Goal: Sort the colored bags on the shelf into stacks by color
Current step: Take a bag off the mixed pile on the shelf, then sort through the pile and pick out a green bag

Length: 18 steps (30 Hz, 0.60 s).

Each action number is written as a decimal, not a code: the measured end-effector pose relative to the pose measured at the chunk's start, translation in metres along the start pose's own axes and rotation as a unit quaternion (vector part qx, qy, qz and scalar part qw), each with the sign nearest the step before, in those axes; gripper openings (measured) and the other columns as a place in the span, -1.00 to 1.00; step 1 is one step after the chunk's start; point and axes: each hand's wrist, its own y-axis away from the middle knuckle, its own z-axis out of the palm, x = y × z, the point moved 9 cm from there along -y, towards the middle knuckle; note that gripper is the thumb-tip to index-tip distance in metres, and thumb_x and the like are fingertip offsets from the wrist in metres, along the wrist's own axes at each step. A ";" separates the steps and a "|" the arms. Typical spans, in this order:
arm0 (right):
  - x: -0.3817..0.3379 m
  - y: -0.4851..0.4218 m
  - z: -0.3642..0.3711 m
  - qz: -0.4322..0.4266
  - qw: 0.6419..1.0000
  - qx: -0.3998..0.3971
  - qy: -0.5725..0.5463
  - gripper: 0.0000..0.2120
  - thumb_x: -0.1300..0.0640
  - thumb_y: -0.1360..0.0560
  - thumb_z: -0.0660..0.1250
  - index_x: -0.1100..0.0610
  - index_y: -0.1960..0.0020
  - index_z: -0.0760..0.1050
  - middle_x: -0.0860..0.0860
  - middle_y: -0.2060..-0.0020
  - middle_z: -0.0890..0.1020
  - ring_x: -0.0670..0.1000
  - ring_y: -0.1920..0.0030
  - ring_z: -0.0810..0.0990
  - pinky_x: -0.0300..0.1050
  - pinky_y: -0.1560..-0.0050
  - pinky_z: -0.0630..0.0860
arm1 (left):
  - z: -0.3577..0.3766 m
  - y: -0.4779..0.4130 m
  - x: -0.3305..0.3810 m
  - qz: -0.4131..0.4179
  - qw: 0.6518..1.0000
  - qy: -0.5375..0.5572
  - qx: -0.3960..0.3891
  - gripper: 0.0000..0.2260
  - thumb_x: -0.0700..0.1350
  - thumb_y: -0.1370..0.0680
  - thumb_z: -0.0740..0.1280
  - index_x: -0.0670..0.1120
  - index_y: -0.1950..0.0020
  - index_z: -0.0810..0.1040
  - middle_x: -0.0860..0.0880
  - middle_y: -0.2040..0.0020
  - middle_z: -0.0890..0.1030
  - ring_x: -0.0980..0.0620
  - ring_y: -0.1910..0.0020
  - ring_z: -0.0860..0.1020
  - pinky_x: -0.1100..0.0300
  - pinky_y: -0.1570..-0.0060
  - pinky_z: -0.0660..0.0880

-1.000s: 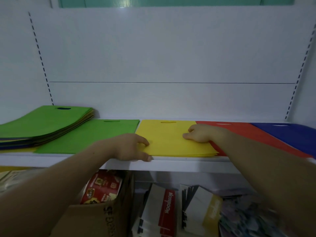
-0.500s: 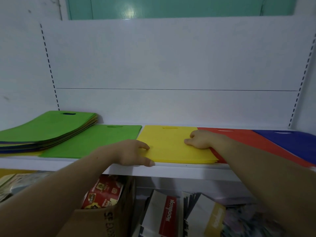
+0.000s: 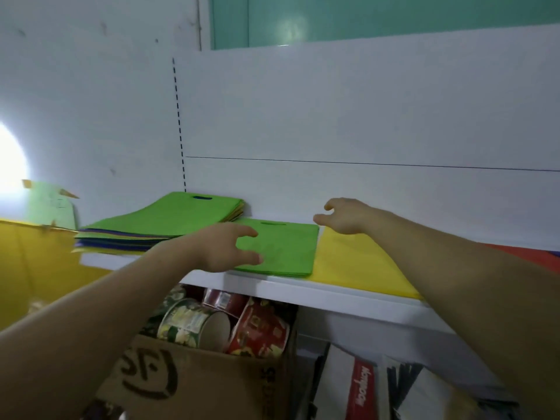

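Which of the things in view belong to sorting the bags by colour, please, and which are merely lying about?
Job: mixed-colour pile of flat bags; flat green bag stack; flat yellow bag stack; red bags.
Lying about: brown cardboard box; printed round tubs.

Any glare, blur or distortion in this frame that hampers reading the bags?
Head view: blown-out white glare at the left edge, soft reflection on the teal pane, wide-angle lens slants the shelf; left hand and right hand slightly smeared, but green bags and yellow bags stay legible.
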 end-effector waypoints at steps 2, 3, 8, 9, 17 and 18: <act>-0.039 -0.014 0.008 -0.010 1.000 0.004 -0.011 -0.36 -0.21 -0.58 0.13 0.17 -0.50 0.20 0.09 -0.48 0.26 0.12 -0.44 0.26 -0.08 -0.32 0.26 | -0.012 0.011 -0.038 -0.017 1.000 -0.004 0.012 -0.39 0.18 -0.49 0.32 0.03 -0.48 0.25 -0.01 -0.48 0.28 -0.02 -0.42 0.28 0.12 -0.35 0.23; -0.060 -0.021 0.013 -0.015 1.000 0.007 -0.014 -0.36 -0.21 -0.58 0.14 0.17 -0.50 0.20 0.09 -0.48 0.26 0.12 -0.44 0.27 -0.08 -0.32 0.26 | -0.018 0.016 -0.058 -0.025 1.000 -0.007 0.018 -0.39 0.18 -0.49 0.32 0.02 -0.48 0.25 -0.02 -0.47 0.29 -0.02 -0.41 0.30 0.13 -0.34 0.25; -0.165 -0.061 0.042 -0.040 0.999 0.007 -0.029 -0.37 -0.22 -0.57 0.15 0.17 -0.47 0.25 0.11 -0.45 0.32 0.13 -0.41 0.32 -0.07 -0.30 0.30 | -0.053 0.042 -0.161 -0.063 0.997 -0.004 0.039 -0.41 0.18 -0.51 0.30 0.02 -0.47 0.26 -0.01 -0.49 0.26 -0.03 -0.43 0.26 0.13 -0.34 0.22; -0.183 -0.069 0.047 -0.043 0.999 0.008 -0.032 -0.36 -0.23 -0.56 0.16 0.18 -0.47 0.26 0.12 -0.44 0.34 0.13 -0.40 0.33 -0.08 -0.30 0.31 | -0.059 0.045 -0.181 -0.070 0.997 -0.005 0.044 -0.41 0.19 -0.50 0.30 0.03 -0.47 0.26 -0.01 -0.49 0.27 -0.03 -0.43 0.27 0.12 -0.34 0.22; -0.252 -0.120 0.081 -0.029 0.999 -0.018 -0.018 -0.34 -0.23 -0.56 0.14 0.18 -0.50 0.21 0.12 -0.47 0.28 0.13 -0.44 0.29 -0.09 -0.35 0.27 | -0.088 0.039 -0.275 -0.097 0.992 0.007 0.079 -0.44 0.21 -0.51 0.26 0.01 -0.46 0.30 -0.03 -0.47 0.31 -0.05 -0.42 0.28 0.08 -0.36 0.22; -0.253 -0.128 0.084 -0.024 0.999 -0.021 -0.013 -0.33 -0.24 -0.56 0.14 0.18 -0.50 0.20 0.12 -0.47 0.28 0.14 -0.44 0.29 -0.09 -0.36 0.27 | -0.087 0.033 -0.283 -0.102 0.992 0.011 0.079 -0.43 0.21 -0.51 0.26 0.01 -0.45 0.30 -0.03 -0.46 0.31 -0.05 -0.42 0.29 0.08 -0.35 0.23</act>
